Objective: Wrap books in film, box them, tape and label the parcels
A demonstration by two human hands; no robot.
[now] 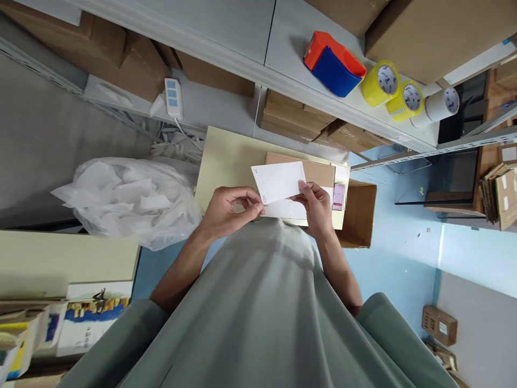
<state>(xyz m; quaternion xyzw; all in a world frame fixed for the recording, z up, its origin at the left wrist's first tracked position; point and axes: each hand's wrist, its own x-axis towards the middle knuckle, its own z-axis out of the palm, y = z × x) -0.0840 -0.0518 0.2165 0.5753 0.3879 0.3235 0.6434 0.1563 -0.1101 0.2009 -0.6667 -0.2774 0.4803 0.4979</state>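
Observation:
A white card (278, 181) with small print at its corners is held up in front of my body, tilted slightly. My left hand (233, 209) pinches its lower left corner between thumb and fingertips. On the card's right edge, my right hand (316, 206) grips with the thumb on top and the fingers underneath. Below the card lie a flat brown cardboard box (321, 172) and a white sheet (285, 209), both partly hidden. A phone with a pinkish screen (338, 197) lies to the right of my right hand on the cream table (226, 153).
An open carton (361, 213) stands right of the table. A plastic bag of white packing pieces (133, 199) is at the left. The shelf ahead holds an orange-and-blue tape dispenser (335, 67), yellow tape rolls (379, 83) and a power strip (173, 98). Books (92, 323) lie lower left.

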